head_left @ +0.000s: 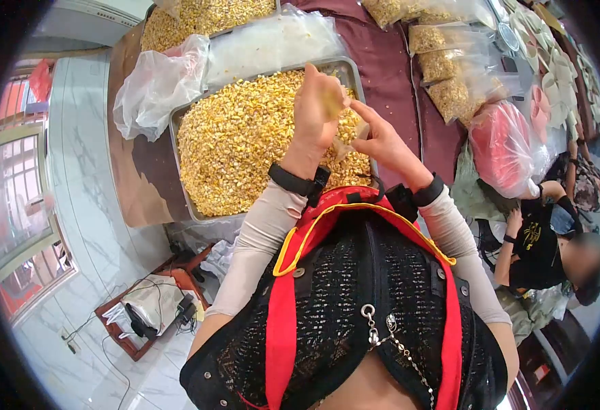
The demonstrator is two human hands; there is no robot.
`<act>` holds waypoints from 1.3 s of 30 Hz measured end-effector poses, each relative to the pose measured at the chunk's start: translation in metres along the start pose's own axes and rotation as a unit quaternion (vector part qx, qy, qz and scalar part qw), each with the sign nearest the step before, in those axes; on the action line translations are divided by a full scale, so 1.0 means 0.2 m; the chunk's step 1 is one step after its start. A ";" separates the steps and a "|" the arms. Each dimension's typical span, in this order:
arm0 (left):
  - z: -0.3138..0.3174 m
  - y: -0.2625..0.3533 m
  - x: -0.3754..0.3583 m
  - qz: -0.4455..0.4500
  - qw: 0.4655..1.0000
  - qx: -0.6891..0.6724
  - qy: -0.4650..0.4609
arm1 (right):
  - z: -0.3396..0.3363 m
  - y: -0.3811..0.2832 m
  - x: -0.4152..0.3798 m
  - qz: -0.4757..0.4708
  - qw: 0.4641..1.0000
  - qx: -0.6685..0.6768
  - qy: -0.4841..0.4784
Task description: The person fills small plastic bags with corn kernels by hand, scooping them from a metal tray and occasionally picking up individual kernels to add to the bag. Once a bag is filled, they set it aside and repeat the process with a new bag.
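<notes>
Over the right part of a metal tray (pixel 175 147) heaped with yellow corn kernels (pixel 238 137), my left hand (pixel 315 109) is raised, its fingers curved around a small clear plastic bag (pixel 331 102) with something yellowish inside. Close by on the right, my right hand (pixel 385 140) has thumb and forefinger near the lower part of the bag, pinching its thin plastic edge. The fingertips of both hands nearly meet at the bag.
Empty plastic bags (pixel 160 85) and a clear sheet (pixel 272 48) lie behind the tray. Filled bags of corn (pixel 443 65) stand at the back right, near a red bag (pixel 501 147). Another person (pixel 539 239) is at the right. A wooden stool (pixel 126 342) holds cables.
</notes>
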State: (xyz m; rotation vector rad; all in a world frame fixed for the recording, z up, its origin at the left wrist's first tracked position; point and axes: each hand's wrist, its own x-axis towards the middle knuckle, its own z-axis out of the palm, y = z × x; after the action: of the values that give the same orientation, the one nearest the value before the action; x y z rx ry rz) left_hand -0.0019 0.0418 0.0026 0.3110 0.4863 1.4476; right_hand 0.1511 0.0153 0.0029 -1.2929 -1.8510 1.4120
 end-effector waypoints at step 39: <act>-0.95 -0.46 0.22 0.154 0.348 0.881 -0.283 | -0.30 -0.12 -0.11 0.066 0.965 0.243 0.078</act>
State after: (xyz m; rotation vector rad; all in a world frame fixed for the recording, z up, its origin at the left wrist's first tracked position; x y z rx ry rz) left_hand -0.0140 0.0579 -0.2128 2.6638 1.2764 0.3090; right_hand 0.1988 0.0240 0.0491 -1.2414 -1.2274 1.6486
